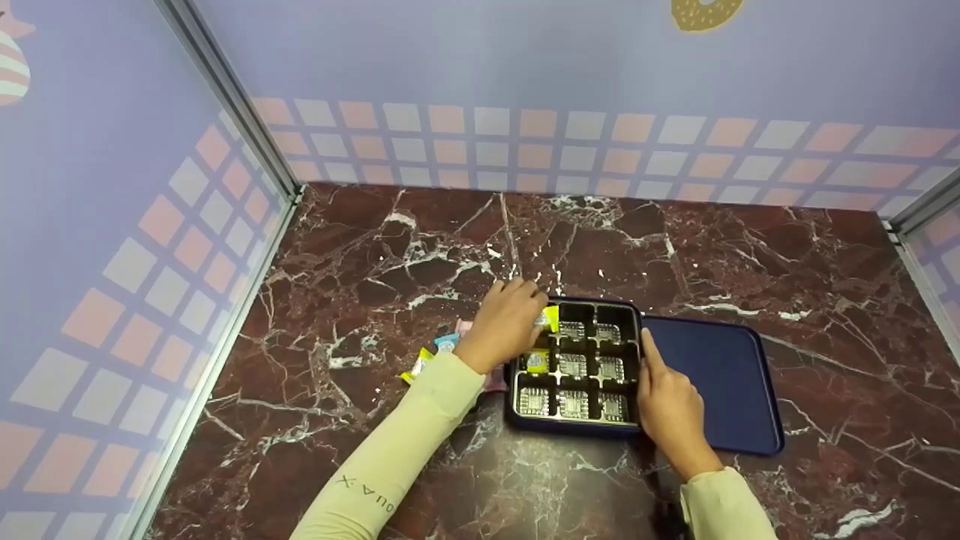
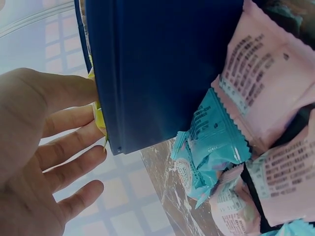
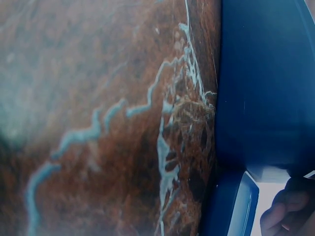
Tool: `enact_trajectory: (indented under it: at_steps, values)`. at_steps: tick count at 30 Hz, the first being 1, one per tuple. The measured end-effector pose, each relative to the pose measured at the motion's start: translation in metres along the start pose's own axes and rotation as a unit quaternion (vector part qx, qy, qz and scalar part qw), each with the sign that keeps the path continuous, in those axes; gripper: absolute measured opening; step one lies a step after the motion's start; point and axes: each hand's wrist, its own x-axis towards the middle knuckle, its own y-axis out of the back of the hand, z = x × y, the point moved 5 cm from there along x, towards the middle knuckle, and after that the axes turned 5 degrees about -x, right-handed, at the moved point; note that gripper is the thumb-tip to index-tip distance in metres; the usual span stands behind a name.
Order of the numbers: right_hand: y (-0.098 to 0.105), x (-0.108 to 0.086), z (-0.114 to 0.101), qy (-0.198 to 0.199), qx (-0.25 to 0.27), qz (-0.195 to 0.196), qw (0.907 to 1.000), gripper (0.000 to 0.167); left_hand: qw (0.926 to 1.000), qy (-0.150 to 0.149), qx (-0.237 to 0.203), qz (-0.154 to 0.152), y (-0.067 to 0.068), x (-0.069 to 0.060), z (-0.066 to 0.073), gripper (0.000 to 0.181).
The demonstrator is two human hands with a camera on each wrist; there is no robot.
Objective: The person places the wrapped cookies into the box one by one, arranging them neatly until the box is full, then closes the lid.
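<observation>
A dark blue square box (image 1: pixel 576 429) with a black divided insert stands on the marbled table. My left hand (image 1: pixel 504 319) is over its far left compartment and pinches a yellow wrapped candy (image 1: pixel 553 318) between thumb and fingers; the left wrist view shows part of that candy at the box's edge. Another yellow candy (image 1: pixel 538 361) lies in the left compartment of the middle row. On the box's right side, my right hand (image 1: pixel 671 405) holds the rim, index finger stretched along it. Its curled fingers (image 3: pixel 283 211) show only in the corner of the right wrist view.
Left of the box lie several wrapped candies, among them a yellow one (image 1: pixel 420 365), a blue one (image 2: pixel 216 132) and a pink one (image 2: pixel 270 73). A flat blue lid (image 1: pixel 724 382) lies against the box's right side. Patterned panels (image 1: pixel 480 75) enclose the table (image 1: pixel 360 420).
</observation>
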Motion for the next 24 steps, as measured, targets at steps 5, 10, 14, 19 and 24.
enact_trajectory:
  at_steps: [5, 10, 14, 19, 24]
  values:
    - [-0.0002, 0.0004, -0.0004, -0.002, 0.0, -0.007, 1.0, 0.046, 0.9999, 0.007, -0.007, -0.009, -0.0014, 0.0027, -0.0004, 0.034]
    - [-0.0004, 0.0005, -0.0003, -0.001, -0.001, -0.008, 1.0, 0.046, 0.9999, 0.009, -0.007, -0.004, -0.004, 0.0045, -0.0012, 0.028]
    - [-0.0005, 0.0004, 0.0002, 0.0, -0.002, -0.008, 1.0, 0.047, 0.9999, 0.01, -0.002, 0.004, -0.0054, 0.0055, -0.0022, 0.023]
    - [-0.0004, -0.0005, 0.0, -0.002, -0.004, -0.004, 1.0, 0.046, 0.9999, 0.013, 0.009, 0.002, -0.0071, 0.0063, -0.0026, 0.023]
    - [-0.0001, -0.0008, -0.0004, -0.004, -0.004, 0.0, 1.0, 0.046, 0.9998, 0.012, 0.011, 0.01, -0.0075, 0.0077, -0.0022, 0.019]
